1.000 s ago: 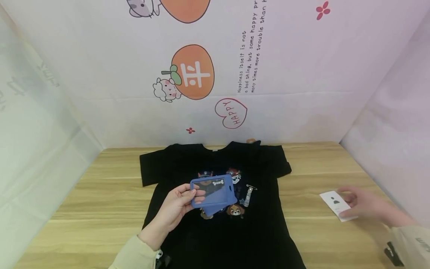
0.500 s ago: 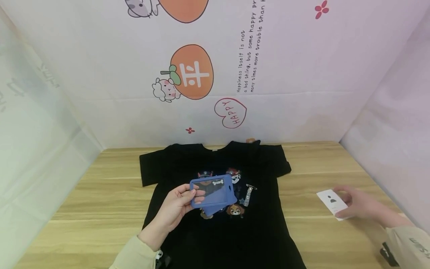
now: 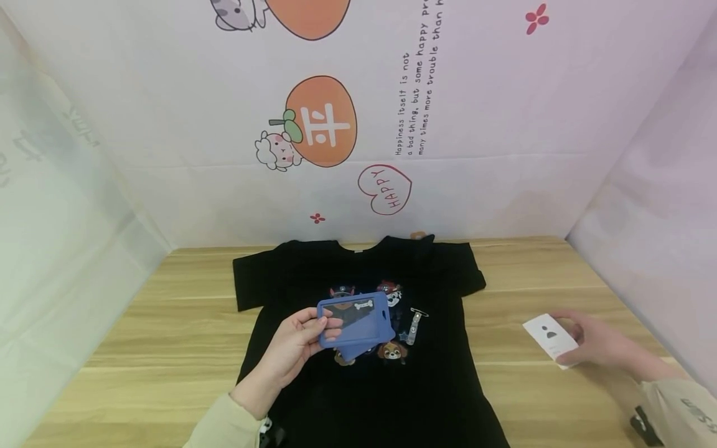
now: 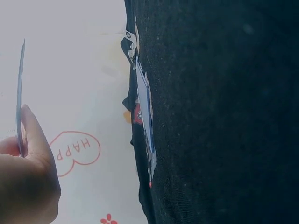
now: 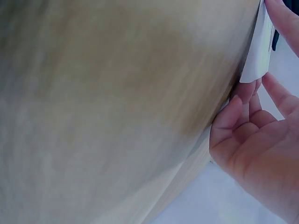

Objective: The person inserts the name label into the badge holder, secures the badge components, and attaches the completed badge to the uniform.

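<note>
My left hand pinches a blue badge holder frame with a clear window, thumb in front and fingers showing through the window. In the left wrist view the frame appears edge-on, well above the shirt. A second flat blue piece lies on the black T-shirt, partly hidden behind the frame in the head view. To the right, my right hand holds a white card with a grey person icon by its edge, low over the wooden table. The right wrist view shows fingertips at the card's edge.
A clear strap clip with a metal pin lies on the shirt, right of the holder. Cartoon dogs are printed on the shirt. Wooden table shows on both sides, and printed white cloth hangs at the back and sides.
My right hand has shifted slightly left with the white card. My left hand and the badge holder frame have stayed almost still.
</note>
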`<action>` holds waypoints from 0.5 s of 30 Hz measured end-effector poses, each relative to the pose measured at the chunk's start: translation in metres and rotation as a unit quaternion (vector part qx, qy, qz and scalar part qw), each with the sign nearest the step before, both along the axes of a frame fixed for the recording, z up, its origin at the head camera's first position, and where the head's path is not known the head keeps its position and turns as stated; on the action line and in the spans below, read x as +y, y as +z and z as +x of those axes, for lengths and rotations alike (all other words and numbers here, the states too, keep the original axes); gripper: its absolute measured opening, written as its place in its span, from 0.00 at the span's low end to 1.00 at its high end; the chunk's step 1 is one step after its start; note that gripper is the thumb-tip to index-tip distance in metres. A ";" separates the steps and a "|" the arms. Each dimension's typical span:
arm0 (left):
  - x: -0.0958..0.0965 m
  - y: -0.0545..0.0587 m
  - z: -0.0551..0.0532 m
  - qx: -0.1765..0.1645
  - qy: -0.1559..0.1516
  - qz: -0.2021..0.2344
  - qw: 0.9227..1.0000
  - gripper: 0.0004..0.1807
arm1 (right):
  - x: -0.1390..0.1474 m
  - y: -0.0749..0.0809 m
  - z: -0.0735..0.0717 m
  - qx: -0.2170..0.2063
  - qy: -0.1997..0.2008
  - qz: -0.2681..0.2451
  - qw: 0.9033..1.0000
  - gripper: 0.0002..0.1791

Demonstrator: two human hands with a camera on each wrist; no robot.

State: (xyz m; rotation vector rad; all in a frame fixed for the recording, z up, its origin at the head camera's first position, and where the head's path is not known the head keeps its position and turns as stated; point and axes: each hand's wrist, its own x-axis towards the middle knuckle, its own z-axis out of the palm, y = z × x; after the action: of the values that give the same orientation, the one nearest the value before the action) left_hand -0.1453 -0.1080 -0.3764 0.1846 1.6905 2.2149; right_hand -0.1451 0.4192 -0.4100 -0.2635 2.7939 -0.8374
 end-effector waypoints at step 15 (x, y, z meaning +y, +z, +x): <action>0.001 0.000 0.000 0.002 -0.002 0.002 1.000 0.07 | -0.016 0.007 -0.004 -0.001 -0.015 -0.008 1.000 0.41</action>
State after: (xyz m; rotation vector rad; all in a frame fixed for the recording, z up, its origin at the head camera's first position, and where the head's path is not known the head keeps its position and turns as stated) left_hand -0.1453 -0.1073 -0.3766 0.1930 1.6871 2.2155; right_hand -0.1489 0.4027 -0.4033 -0.2239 2.7965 -0.8677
